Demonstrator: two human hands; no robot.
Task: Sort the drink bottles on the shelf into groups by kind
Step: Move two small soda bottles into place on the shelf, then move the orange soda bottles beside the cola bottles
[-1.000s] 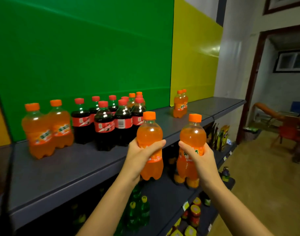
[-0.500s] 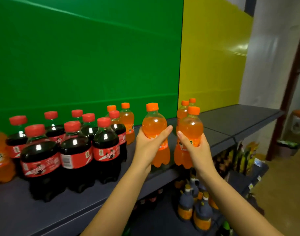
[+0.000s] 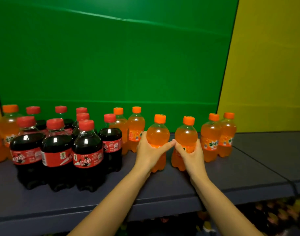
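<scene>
My left hand (image 3: 148, 153) grips an orange soda bottle (image 3: 158, 133) with an orange cap, and my right hand (image 3: 191, 155) grips a second orange soda bottle (image 3: 186, 135). Both bottles stand upright on the dark grey shelf (image 3: 162, 193), side by side. To their right stand two more orange soda bottles (image 3: 217, 136). Behind and to the left stand another two orange bottles (image 3: 128, 128). A cluster of several dark cola bottles (image 3: 57, 150) with red caps fills the left part of the shelf. More orange bottles (image 3: 7, 130) stand at the far left.
A green panel (image 3: 111, 57) backs the shelf, with a yellow panel (image 3: 268, 65) to its right. The shelf's right part (image 3: 268, 150) is bare. Below the shelf's front edge, more bottles (image 3: 273, 215) show dimly on a lower level.
Both hands have carried their orange bottles from in front of the shelf up and onto it, setting them between the two orange pairs. The camera has moved closer to the shelf.
</scene>
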